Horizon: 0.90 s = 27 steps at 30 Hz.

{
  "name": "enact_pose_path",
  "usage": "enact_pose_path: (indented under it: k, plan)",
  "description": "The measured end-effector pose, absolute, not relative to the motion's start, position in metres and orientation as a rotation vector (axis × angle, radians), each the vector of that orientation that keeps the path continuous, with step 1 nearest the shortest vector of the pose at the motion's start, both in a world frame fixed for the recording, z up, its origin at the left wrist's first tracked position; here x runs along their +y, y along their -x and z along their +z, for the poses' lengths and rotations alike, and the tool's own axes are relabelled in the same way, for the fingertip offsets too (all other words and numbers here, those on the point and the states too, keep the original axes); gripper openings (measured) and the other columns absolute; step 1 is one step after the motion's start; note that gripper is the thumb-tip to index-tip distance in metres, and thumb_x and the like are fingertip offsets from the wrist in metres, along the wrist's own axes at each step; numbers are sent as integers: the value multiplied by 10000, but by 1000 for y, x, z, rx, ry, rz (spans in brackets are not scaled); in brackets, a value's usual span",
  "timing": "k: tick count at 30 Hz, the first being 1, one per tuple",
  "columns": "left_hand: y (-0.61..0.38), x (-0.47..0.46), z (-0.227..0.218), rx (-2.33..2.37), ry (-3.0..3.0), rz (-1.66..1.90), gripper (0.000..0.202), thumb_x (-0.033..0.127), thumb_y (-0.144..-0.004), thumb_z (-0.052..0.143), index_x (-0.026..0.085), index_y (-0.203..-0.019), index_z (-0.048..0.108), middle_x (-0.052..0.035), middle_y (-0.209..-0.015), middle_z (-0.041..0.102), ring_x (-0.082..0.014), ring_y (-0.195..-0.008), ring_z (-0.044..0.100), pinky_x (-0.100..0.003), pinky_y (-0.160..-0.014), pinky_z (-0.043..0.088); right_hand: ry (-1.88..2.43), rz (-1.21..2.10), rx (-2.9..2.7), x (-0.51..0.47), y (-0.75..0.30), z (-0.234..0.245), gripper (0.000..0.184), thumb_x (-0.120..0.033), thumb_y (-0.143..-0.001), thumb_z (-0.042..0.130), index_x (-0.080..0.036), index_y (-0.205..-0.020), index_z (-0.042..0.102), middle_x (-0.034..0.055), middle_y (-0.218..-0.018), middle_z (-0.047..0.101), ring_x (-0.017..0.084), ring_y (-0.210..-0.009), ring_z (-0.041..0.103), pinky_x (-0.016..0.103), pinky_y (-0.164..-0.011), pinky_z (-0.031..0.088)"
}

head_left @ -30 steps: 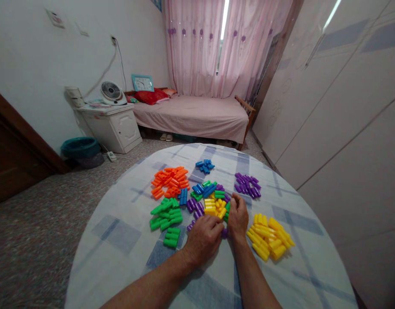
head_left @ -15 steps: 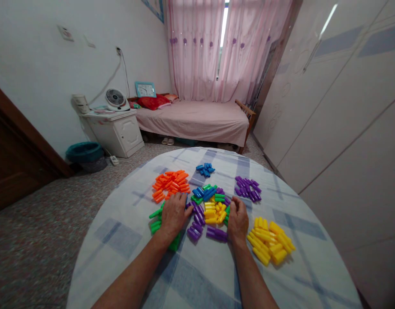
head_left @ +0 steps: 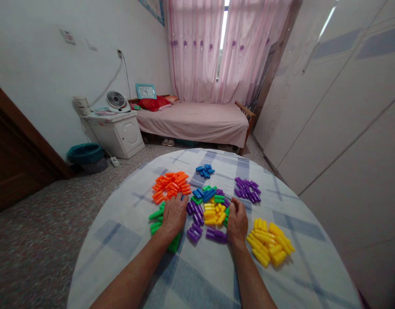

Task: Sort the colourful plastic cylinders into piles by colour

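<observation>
while resting the left hand (head_left: 174, 216) over the green pile (head_left: 156, 213), showing a blue piece (head_left: 183, 198) at the fingertips; being unable to tell whether gripping or merely covering. holding the right hand (head_left: 238, 219) half-curled beside the mixed cluster (head_left: 210, 214), fingers hiding any grasp, so again not telling. finding everything lying on the bench (head_left: 113, 240), the blue piece near the orange pile (head_left: 170, 187).

judging the step as handling that piece: probably working best by pinching its sides, lifting clear before shifting, avoiding dragging green under the palm; keeping the right side light, avoiding nudging the cluster.

counting: two hands, one orange pile, one green pile, one small blue pile (head_left: 205, 171), one purple pile (head_left: 248, 189), one yellow pile (head_left: 271, 242), one mixed cluster. adding two purple groups in front, a shorter bundle (head_left: 194, 233) and a longer one (head_left: 216, 234). overlapping too much for counting single pieces.
</observation>
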<state>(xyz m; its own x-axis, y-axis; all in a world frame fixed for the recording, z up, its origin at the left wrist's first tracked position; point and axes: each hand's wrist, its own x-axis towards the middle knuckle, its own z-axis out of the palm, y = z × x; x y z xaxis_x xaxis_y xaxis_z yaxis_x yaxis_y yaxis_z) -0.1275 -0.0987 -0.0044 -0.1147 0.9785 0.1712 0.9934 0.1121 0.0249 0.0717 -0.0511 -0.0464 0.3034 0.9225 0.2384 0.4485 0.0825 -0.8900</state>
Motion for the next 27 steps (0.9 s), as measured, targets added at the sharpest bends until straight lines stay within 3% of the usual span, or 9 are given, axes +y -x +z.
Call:
enact_pose_path:
  k: [6, 12, 17, 27]
  plan:
    - [136, -102, 9, -2207, 2003, -330, 347, 143, -781, 530, 216, -1116, 584, -87, -1007, 574, -249, -958, 538, -357, -804, 425, 1522, 573, -1308, -51, -72, -47, 439, -445, -832, 361, -181, -1102, 585, 94, -1126, 618, 238, -1038, 553, 344, -899, 379]
    - [146, -86, 32, -2165, 2105, -749, 312, 133, -766, 545, 204, -1060, 620, -58, -1017, 605, -212, -980, 556, -333, -881, 439, 1555, 596, -1295, -52, -71, -47, 452, -455, -834, 349, -183, -1110, 581, 97, -1153, 616, 247, -1059, 555, 344, -888, 388]
    - [148, -28, 31, -2258, 2101, -1029, 300, 132, -750, 557, 177, -1035, 640, -51, -1029, 626, -171, -950, 585, -280, -863, 463, 1571, 611, -1294, -53, -71, -47, 449, -452, -835, 356, -186, -1121, 577, 91, -1156, 618, 241, -1064, 559, 341, -899, 390]
    - [127, 73, 9, -2191, 2085, -1085, 221, 117, -774, 533, 148, -961, 646, -100, -1060, 612, -200, -989, 583, -333, -904, 450, 1548, 623, -1293, -53, -72, -51, 398, -440, -844, 383, -204, -1099, 577, 70, -1135, 624, 222, -1057, 564, 318, -894, 395]
